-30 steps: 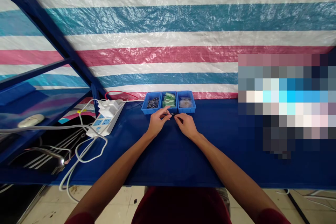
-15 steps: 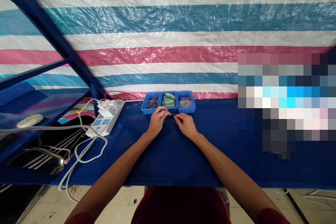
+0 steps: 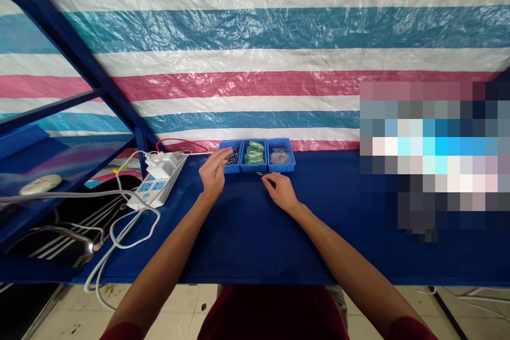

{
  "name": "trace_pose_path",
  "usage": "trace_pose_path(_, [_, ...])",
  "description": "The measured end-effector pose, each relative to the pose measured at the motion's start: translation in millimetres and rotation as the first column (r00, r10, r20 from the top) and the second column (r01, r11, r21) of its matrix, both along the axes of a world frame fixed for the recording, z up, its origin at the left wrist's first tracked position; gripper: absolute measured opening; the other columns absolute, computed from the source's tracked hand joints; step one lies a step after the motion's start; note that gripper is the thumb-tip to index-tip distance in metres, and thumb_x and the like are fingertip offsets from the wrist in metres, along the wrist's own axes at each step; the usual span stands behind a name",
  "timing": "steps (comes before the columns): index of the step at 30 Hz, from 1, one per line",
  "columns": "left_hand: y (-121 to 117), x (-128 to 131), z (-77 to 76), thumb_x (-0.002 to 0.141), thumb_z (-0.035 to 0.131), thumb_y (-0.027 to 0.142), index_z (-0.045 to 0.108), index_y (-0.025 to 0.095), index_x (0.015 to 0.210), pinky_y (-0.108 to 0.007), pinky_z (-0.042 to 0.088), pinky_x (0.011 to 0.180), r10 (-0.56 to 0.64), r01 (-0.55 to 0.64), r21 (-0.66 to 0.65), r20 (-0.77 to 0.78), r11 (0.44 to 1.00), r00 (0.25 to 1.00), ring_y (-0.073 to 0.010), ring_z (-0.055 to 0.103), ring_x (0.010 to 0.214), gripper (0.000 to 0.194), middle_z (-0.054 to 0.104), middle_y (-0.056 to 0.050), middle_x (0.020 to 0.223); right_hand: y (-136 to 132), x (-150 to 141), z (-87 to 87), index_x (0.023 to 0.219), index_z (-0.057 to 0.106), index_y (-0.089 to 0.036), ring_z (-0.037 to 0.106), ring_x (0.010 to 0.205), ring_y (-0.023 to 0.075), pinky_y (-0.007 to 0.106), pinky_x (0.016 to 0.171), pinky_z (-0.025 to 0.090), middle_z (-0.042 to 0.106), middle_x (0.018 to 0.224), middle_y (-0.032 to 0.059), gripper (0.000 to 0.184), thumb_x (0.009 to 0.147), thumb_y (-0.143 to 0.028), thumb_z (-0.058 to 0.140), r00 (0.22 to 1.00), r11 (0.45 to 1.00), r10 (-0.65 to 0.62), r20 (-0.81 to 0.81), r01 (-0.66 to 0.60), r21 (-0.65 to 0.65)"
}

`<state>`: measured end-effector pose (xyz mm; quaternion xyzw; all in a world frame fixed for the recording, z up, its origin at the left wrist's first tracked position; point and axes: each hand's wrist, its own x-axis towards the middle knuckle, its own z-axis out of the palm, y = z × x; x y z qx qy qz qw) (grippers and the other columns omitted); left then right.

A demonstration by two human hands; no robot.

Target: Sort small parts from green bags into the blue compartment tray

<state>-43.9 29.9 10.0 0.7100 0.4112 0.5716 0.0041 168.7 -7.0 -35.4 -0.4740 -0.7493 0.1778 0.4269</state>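
Observation:
My left hand (image 3: 214, 174) is raised at the near left corner of the left blue bin (image 3: 227, 168). Its fingers stretch toward the small dark and silvery parts (image 3: 233, 156) inside, with nothing visible in them. In front of the bins, my right hand (image 3: 281, 189) pinches a thin, dark, stick-like piece (image 3: 258, 173) that points left; its exact kind is too small to make out. The middle blue bin (image 3: 254, 168) holds green pieces (image 3: 254, 152). Clear, pale plastic pieces (image 3: 280, 156) lie in the right blue bin (image 3: 282, 168).
A white power strip (image 3: 155, 191) with plugged-in adapters stands left on the blue table (image 3: 255, 239), its white cables looping over the front edge. Blue frame bars (image 3: 75, 53) rise at the left. Striped sheeting (image 3: 255, 58) hangs behind. The right side is pixelated.
My left hand has let go of the thin dark piece and moved left to the left bin, its fingers straightening. My right hand keeps the piece in nearly the same place.

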Motion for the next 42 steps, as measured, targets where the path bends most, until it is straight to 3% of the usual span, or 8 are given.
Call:
trace_pose_path(6, [21.3, -19.0, -7.0, 0.09, 0.047, 0.052, 0.055, 0.021, 0.129, -0.044, 0.03, 0.111, 0.188, -0.213, -0.105, -0.211, 0.971, 0.959, -0.0296, 0.032, 0.137, 0.051, 0.039, -0.012, 0.144, 0.0, 0.1, 0.1, 0.088, 0.069, -0.02, 0.063, 0.079, 0.0181, 0.028, 0.073, 0.046, 0.07, 0.087, 0.0042, 0.021, 0.091, -0.023, 0.049, 1.0, 1.0, -0.015, -0.019, 0.015, 0.007])
trace_pose_path(9, [13.4, -8.6, -13.3, 0.092, 0.046, 0.044, 0.058, 0.02, 0.125, -0.044, 0.032, 0.108, 0.225, -0.244, -0.049, -0.247, 0.968, 0.943, -0.0289, 0.04, 0.13, 0.042, 0.045, -0.013, 0.138, 0.5, 0.6, -0.1, 0.087, 0.069, -0.02, 0.063, 0.079, 0.0183, 0.028, 0.073, 0.046, 0.07, 0.087, 0.0045, 0.021, 0.091, -0.023, 0.048, 0.999, 0.999, -0.037, -0.021, 0.037, 0.011])
trace_pose_path(11, [5.6, 3.6, -17.4, 0.095, 0.043, 0.036, 0.065, 0.021, 0.113, -0.04, 0.038, 0.102, 0.165, -0.173, -0.007, -0.272, 0.985, 0.948, -0.025, 0.052, 0.116, 0.033, 0.057, -0.012, 0.121, 1.0, 1.2, -0.2, 0.087, 0.069, -0.02, 0.063, 0.078, 0.0182, 0.028, 0.073, 0.046, 0.07, 0.086, 0.0047, 0.022, 0.091, -0.023, 0.048, 0.998, 0.998, -0.054, -0.02, 0.055, 0.009])
trace_pose_path(13, [-0.1, 16.3, -22.3, 0.095, 0.042, 0.03, 0.068, 0.021, 0.104, -0.037, 0.043, 0.094, 0.002, -0.019, -0.039, -0.397, 0.999, 0.918, -0.022, 0.059, 0.1, 0.029, 0.064, -0.01, 0.104, 1.6, 1.8, -0.4, 0.086, 0.07, -0.02, 0.062, 0.075, 0.0178, 0.028, 0.071, 0.045, 0.069, 0.083, 0.0047, 0.023, 0.09, -0.023, 0.047, 0.997, 0.997, -0.072, -0.01, 0.073, 0.004])
trace_pose_path(16, [-2.2, 29.7, -30.6, 0.094, 0.043, 0.026, 0.068, 0.02, 0.104, -0.036, 0.046, 0.089, -0.103, 0.061, -0.094, -0.553, 0.994, 0.826, -0.022, 0.06, 0.096, 0.028, 0.065, -0.01, 0.103, 2.6, 2.1, -0.7, 0.086, 0.07, -0.019, 0.06, 0.07, 0.0172, 0.027, 0.068, 0.044, 0.067, 0.078, 0.0045, 0.024, 0.09, -0.023, 0.047, 0.996, 0.996, -0.088, 0.01, 0.088, 0.002])
trace_pose_path(21, [-1.4, 35.8, -40.1, 0.095, 0.042, 0.024, 0.067, 0.017, 0.105, -0.03, 0.048, 0.08, -0.037, -0.082, -0.152, -0.652, 0.985, 0.758, -0.0209, 0.062, 0.089, 0.029, 0.067, -0.009, 0.096, 3.5, 1.8, -1.6, 0.088, 0.07, -0.019, 0.06, 0.071, 0.0163, 0.026, 0.069, 0.044, 0.068, 0.079, 0.0044, 0.024, 0.091, -0.024, 0.046, 0.997, 0.997, -0.076, 0.021, 0.076, -0.007])
trace_pose_path(28, [-6.8, 40.0, -38.7, 0.095, 0.044, 0.029, 0.063, 0.019, 0.117, -0.026, 0.047, 0.069, -0.107, -0.243, -0.338, -0.755, 0.909, 0.647, -0.0202, 0.065, 0.087, 0.031, 0.068, -0.006, 0.104, 3.0, 1.5, -1.7, 0.088, 0.07, -0.019, 0.06, 0.072, 0.0164, 0.027, 0.071, 0.044, 0.069, 0.083, 0.0049, 0.024, 0.091, -0.024, 0.047, 0.997, 0.997, -0.076, 0.023, 0.076, -0.007])
trace_pose_path(42, [-5.5, 38.5, -34.3, 0.095, 0.045, 0.03, 0.065, 0.019, 0.097, -0.026, 0.04, 0.062, -0.127, -0.236, -0.356, -0.751, 0.904, 0.647, -0.0184, 0.063, 0.082, 0.023, 0.065, -0.005, 0.095, 3.1, 1.8, -3.5, 0.087, 0.07, -0.019, 0.062, 0.075, 0.0179, 0.029, 0.073, 0.046, 0.07, 0.087, 0.0057, 0.023, 0.09, -0.023, 0.048, 0.998, 0.998, -0.058, 0.008, 0.058, -0.003])
